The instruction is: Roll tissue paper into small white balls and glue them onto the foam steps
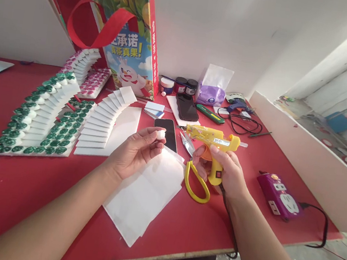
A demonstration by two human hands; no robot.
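Note:
Between the thumb and fingers of my left hand [138,147] is a small white rounded piece [161,134]; its exact kind is unclear. My right hand [224,168] grips a yellow glue gun [213,138] by its handle, nozzle pointing left toward the white piece but apart from it. A glue stick [243,145] pokes out of the gun's rear. Below my left hand lie white paper sheets [140,199]. Scissors with yellow handles [195,194] rest partly behind the glue gun. A dark phone [168,131] lies just behind my left fingers.
At left stand white stepped pieces [106,120] and a decorated piece with green dots [56,149]. Behind are a gift bag [133,50], paint jars [180,86], tissues [211,94], a second phone [187,107], and a green cutter [210,114]. A purple power strip [279,197] sits right.

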